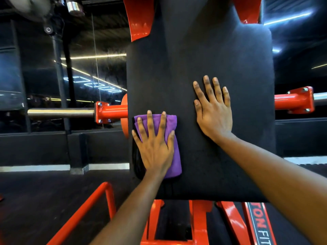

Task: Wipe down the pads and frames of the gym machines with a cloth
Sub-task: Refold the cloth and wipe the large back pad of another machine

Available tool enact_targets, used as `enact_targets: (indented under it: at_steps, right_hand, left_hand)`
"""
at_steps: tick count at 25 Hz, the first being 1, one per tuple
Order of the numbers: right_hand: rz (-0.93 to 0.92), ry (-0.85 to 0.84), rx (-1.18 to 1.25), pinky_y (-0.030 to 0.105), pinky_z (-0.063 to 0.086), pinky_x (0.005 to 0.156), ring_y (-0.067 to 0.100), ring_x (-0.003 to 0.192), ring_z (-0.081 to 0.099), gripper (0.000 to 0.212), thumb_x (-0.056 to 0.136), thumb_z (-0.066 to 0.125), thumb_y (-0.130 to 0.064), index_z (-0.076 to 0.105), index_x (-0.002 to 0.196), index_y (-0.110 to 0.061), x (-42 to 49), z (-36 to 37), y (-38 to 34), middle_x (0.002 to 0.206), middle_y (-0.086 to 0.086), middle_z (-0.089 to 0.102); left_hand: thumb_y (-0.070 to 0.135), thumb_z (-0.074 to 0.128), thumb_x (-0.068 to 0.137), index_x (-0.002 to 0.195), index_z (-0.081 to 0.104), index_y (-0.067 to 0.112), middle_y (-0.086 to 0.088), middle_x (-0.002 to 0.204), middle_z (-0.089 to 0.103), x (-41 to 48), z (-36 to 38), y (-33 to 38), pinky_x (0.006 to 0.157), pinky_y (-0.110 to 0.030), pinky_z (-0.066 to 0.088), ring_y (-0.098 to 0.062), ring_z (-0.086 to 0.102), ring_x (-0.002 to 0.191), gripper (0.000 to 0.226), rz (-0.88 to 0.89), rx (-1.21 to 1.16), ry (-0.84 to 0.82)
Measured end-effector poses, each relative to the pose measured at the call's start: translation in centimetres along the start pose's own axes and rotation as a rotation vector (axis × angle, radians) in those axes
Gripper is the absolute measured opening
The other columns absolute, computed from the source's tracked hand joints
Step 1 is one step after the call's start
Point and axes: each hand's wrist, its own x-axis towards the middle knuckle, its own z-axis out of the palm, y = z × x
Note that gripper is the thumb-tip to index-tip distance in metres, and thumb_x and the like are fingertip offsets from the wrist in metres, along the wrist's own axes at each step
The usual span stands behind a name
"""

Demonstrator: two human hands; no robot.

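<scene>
A large black rectangular padded cushion (pixel 200 68) fills the middle of the view, mounted on a glossy red steel machine frame (pixel 198 223) whose tubes stick out on both sides and below. A chrome bar (pixel 60 113) extends from the red tube on the left.

The right hand (pixel 214 112) lies flat on the bare pad, all 5 fingers straight and spread, holding nothing. The left hand (pixel 155 147) is also flat with its fingers splayed, pressing a folded purple microfibre cloth (pixel 177 165) against the pad near the pad's left edge. The cloth shows beyond the fingertips and along the thumb side, and no finger curls round it. The 2 hands are apart, the right one higher up.

A black label strip (pixel 261 228) on a lower red bar reads "TON" in red, then "FIT" in white, both cut off.
</scene>
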Motion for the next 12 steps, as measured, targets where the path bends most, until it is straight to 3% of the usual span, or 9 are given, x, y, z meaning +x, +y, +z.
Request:
enact_targets:
  at_steps: [6,9,12]
  right_hand:
    - [0.016,0.01,0.0,0.048,0.009,0.126,0.023,0.157,0.002,0.054,0.109,0.026,-0.04,0.014,0.161,-0.033,-0.4,0.3,-0.1,0.17,-0.001,0.008]
    - [0.021,0.026,0.012,0.049,0.011,0.125,0.022,0.157,0.003,0.054,0.109,0.026,-0.04,0.015,0.161,-0.033,-0.4,0.3,-0.1,0.17,-0.002,0.008]
    - [0.119,0.026,0.049,0.05,0.01,0.125,0.023,0.157,0.0,0.054,0.109,0.027,-0.038,0.013,0.161,-0.034,-1.1,0.4,-1.6,0.17,-0.002,0.006]
  left_hand:
    - [0.059,0.026,0.102,0.157,0.012,0.039,-0.004,0.167,0.004,10.9,-2.0,1.5,0.115,-0.066,0.018,-0.032,0.003,0.153,0.061,0.008,-0.035,0.085]
    - [0.063,0.028,0.1,0.159,0.006,0.037,-0.003,0.168,-0.002,6.7,-0.8,1.6,0.117,-0.067,0.009,-0.031,-0.007,0.153,0.068,0.075,0.038,0.071]
    - [0.061,0.034,0.099,0.159,0.008,0.037,-0.003,0.168,-0.004,-1.0,0.6,-0.2,0.116,-0.068,0.01,-0.03,-0.009,0.153,0.069,0.094,0.055,0.019]
